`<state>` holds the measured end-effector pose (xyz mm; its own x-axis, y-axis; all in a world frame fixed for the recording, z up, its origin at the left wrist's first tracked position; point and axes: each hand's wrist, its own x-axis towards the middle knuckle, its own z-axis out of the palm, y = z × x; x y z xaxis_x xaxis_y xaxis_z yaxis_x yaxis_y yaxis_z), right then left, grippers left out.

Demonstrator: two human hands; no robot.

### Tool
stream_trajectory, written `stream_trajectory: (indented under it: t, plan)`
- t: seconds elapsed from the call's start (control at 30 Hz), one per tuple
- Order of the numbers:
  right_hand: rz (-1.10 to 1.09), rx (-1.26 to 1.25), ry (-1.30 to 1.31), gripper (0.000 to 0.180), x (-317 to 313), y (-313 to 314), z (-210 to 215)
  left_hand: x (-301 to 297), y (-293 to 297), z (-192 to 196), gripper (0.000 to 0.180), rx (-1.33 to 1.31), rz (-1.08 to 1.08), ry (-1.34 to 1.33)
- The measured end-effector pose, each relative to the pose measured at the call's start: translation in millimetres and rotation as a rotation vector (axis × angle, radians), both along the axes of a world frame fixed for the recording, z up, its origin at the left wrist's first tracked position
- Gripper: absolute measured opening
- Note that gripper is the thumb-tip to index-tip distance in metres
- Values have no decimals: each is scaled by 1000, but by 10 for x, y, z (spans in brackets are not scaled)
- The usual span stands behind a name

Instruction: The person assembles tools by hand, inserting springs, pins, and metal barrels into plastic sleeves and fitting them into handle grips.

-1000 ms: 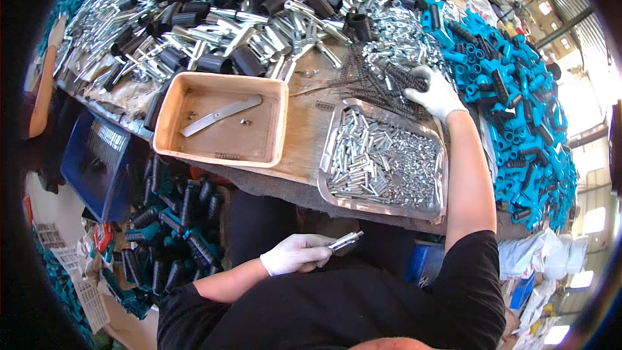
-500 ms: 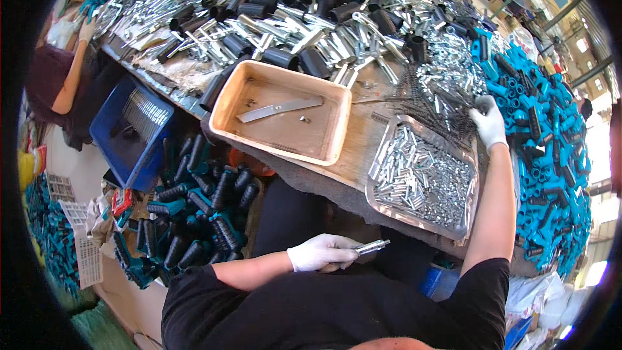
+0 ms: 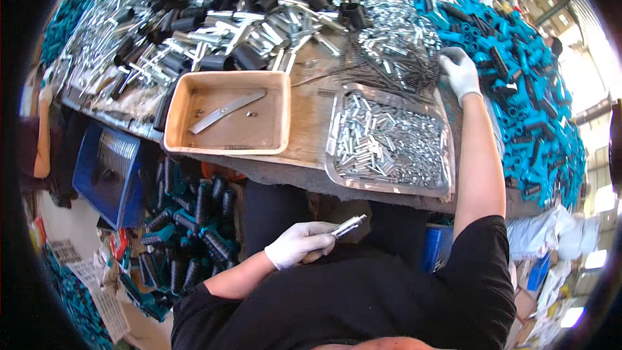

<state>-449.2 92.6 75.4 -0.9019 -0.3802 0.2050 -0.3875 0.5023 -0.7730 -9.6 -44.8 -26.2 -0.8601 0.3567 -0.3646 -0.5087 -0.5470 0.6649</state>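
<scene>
Nearest, the gloved left hand [image 3: 299,242] is closed around a small metal tube part [image 3: 348,225], held low in front of the lap, below the edge of the bench [image 3: 304,155]. Judging by that, one piece is in hand and not finished.

On the bench, the tan plastic tray [image 3: 227,149] holds only a flat curved metal strip [image 3: 227,110] and a few tiny bits. The metal tray [image 3: 389,139] beside it is full of short silver sleeves.

Farther out, the gloved right hand [image 3: 460,71] reaches onto the tangle of dark wire springs [image 3: 389,68], fingers curled down; whether it has one pinched cannot be told. Big heaps of black grips [image 3: 246,58] and teal grips [image 3: 518,78] suggest most of the work remains.
</scene>
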Motion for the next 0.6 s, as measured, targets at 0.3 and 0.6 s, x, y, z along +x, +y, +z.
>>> stream_trajectory:
  t: [0.3,0.6]
  plan:
    - [-72,554,234,52,484,360,299,-47,178,192,48,-108,24,69]
    - [-220,75,472,23,1841,1542,319,45,563,54,53,28,58,48]
